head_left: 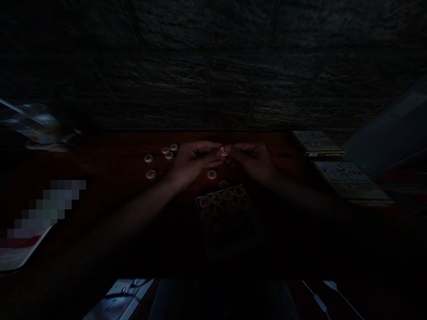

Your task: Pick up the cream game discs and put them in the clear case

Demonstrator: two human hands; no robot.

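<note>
Between the fingertips of my left hand (196, 160) and my right hand (252, 160) is a round xiangqi piece (223, 152) with a red character. Both hands pinch it, above the far part of the table. Just below my hands lies another xiangqi piece (211, 174) with a dark character. A dim piece (223, 183) rests by the far edge of a square box (256, 226). Rows of pieces (216, 198) lie inside that box, its near part lost in darkness. Left of my left hand are several loose pieces (151, 174).
Two flat printed boxes (350, 181) lie at the right of the dark red table (116, 191). At the far left stands a clear plastic container (36, 124). A pale flat object (36, 242), partly blurred out, lies at the left. A stone wall (200, 66) rises behind the table.
</note>
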